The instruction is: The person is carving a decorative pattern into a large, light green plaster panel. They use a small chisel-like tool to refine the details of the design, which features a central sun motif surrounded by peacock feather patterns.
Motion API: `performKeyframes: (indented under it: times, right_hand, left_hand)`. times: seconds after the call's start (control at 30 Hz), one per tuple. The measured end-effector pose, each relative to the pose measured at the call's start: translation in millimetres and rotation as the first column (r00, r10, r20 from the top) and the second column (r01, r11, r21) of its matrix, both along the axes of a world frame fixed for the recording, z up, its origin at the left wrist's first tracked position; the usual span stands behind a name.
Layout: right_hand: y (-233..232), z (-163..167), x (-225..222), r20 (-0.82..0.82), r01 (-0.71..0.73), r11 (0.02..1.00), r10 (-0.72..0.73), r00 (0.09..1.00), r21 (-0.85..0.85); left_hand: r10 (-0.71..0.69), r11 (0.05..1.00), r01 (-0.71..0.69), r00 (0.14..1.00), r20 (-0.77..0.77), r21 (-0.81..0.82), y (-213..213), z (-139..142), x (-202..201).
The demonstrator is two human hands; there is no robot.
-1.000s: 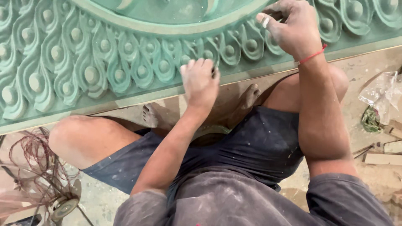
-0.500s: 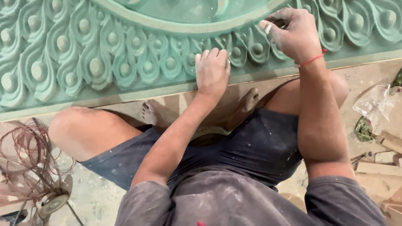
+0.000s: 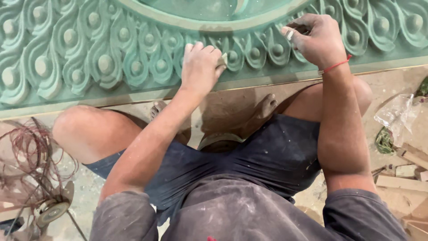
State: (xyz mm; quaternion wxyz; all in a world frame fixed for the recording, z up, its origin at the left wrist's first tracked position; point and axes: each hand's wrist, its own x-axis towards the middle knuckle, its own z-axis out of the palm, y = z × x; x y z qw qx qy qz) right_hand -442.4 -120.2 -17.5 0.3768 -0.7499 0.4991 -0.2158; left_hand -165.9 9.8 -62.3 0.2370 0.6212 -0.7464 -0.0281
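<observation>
Left hand (image 3: 200,67) slid toward 3 o'clock along the green carved panel (image 3: 89,58), fingers pinching a small sanding scrap (image 3: 223,59) against a petal. Right hand (image 3: 314,40), at 1 o'clock, closed on something small; can't tell what.

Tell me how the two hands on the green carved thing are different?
The left hand lies knuckles-up, pressing a small pale scrap against the petal row of the green carved panel; the right hand is curled into a loose fist higher up, near the smooth curved band. The right hand has a red string at its wrist; the left has none. Both are dusty and touch the panel.
</observation>
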Motion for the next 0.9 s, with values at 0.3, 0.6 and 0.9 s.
performKeyframes:
  times: [0.3,0.6,0.9]
  right_hand:
    - [-5.0,-12.0,1.9,-0.129,-0.146,0.97,0.122,0.984,-0.197]
    - [-1.4,-8.0,4.0,0.028,-0.036,0.99,0.04,0.999,-0.138]
    - [28.4,-6.1,51.0,0.235,-0.105,0.963,0.165,0.958,-0.25]
  left_hand:
    - [0.262,0.952,-0.244,0.962,-0.08,0.185,-1.0,-8.5,-12.7]
    - [0.47,0.881,-0.467,0.847,-0.25,0.073,1.6,9.5,-5.5]
    - [0.296,0.935,-0.317,0.456,-0.839,0.157,12.9,22.0,2.5]
